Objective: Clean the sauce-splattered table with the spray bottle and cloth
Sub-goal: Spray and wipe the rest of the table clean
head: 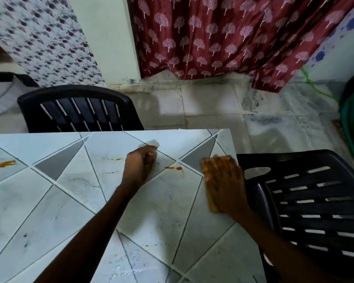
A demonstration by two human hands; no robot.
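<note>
Your right hand (225,180) lies flat with fingers spread on the yellow cloth (212,205), pressing it to the tiled table (70,201) close to its right edge, just beside a black plastic chair (315,205). Your left hand (140,166) is curled into a fist near the far edge, gripping a small white object (153,143) that pokes out past the knuckles; what it is cannot be told. An orange sauce smear (174,168) sits between your hands, thinner specks (114,159) lie left of the fist, and another streak (3,164) marks the far left.
</note>
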